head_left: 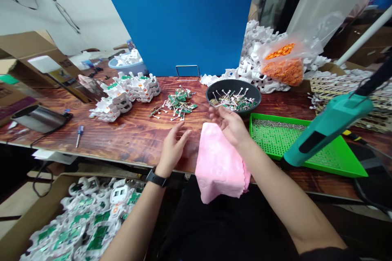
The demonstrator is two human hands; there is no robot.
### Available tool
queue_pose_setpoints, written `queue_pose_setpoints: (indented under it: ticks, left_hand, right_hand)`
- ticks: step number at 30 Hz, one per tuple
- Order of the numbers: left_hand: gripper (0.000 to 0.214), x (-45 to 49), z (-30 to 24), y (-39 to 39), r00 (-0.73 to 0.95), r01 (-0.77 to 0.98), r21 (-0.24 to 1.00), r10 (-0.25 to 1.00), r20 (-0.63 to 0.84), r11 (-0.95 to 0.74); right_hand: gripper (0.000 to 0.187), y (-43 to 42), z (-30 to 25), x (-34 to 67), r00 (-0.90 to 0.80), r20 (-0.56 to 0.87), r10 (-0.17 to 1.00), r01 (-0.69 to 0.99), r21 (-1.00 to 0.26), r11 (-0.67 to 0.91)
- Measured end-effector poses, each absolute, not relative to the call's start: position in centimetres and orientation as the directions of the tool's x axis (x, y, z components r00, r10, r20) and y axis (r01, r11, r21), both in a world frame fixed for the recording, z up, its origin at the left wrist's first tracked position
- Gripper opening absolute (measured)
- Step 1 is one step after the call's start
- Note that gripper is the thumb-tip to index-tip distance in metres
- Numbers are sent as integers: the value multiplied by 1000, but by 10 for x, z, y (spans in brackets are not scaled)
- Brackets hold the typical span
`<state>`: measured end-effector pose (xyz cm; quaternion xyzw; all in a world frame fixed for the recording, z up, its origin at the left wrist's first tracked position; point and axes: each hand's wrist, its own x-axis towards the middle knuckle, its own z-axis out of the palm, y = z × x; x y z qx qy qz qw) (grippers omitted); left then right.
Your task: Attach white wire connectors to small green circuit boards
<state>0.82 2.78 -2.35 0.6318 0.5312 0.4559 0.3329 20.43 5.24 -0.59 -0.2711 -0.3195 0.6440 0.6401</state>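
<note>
My left hand [174, 147] hovers over the table edge with thumb and fingers apart, holding nothing. It is close to a small pile of green circuit boards with white-plugged wires [180, 104]. My right hand [231, 125] is at the near rim of a dark round bowl [256, 104], its fingers curled together. Whatever they may pinch is blurred. More wired boards [234, 100] fill the bowl. Below my right hand a pink cloth [219, 163] lies over the table edge and hangs down toward my lap.
A green tray [333, 163] of small metal parts stands at right, with a teal electric screwdriver [327, 126] above it. Stacked white housings [137, 87] and a blue-handled screwdriver [79, 135] are at left. A carton [33, 208] of white housings stands below. A blue panel [183, 16] rises behind.
</note>
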Motion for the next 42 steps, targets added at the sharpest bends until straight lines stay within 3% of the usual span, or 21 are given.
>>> queue_pose_setpoints:
  ticks: [4, 8, 12, 15, 21, 25, 27, 30, 34, 39, 42]
  left_hand:
    - [48, 2, -28, 72, 106, 791, 514, 902, 420, -332]
    - [62, 1, -23, 117, 177, 935, 206, 884, 433, -289]
    - [41, 1, -18, 128, 295, 937, 94, 907, 302, -336]
    - [34, -1, -17, 107, 280, 949, 63, 919, 277, -308]
    - [33, -20, -19, 56, 200, 917, 251, 903, 381, -309]
    - [29, -24, -7, 34, 40, 792, 513, 867, 497, -330]
    - [30, -18, 0, 24, -90, 650, 709, 899, 429, -273]
    - [30, -4, 9, 13, -48, 407, 889, 967, 250, -209]
    - [26, 8, 10, 7, 77, 304, 940, 987, 139, -156]
    - [32, 14, 2, 3, 39, 173, 978, 993, 114, -119]
    - [34, 17, -3, -3, 97, 142, 988, 994, 42, -56]
  right_hand:
    - [11, 59, 5, 222, -43, 47, 998, -808, -589, -7]
    - [15, 54, 5, 216, -207, -2, 978, -769, -618, -164]
    - [16, 52, -3, 209, -232, -89, 969, -721, -653, -233]
    - [13, 53, -7, 209, -199, -140, 970, -697, -676, -241]
    - [11, 51, -10, 207, -200, -155, 967, -629, -737, -248]
    - [16, 44, -9, 198, -208, -126, 970, -475, -854, -213]
    - [25, 41, -11, 191, -211, -58, 976, -316, -941, -124]
    - [40, 36, -15, 182, -260, 137, 956, -102, -988, 113]
    - [27, 33, -19, 178, -340, 283, 897, -40, -957, 287]
    - [24, 32, -17, 180, -347, 211, 914, -122, -976, 179]
    - [25, 32, -15, 180, -348, 197, 917, -161, -976, 149]
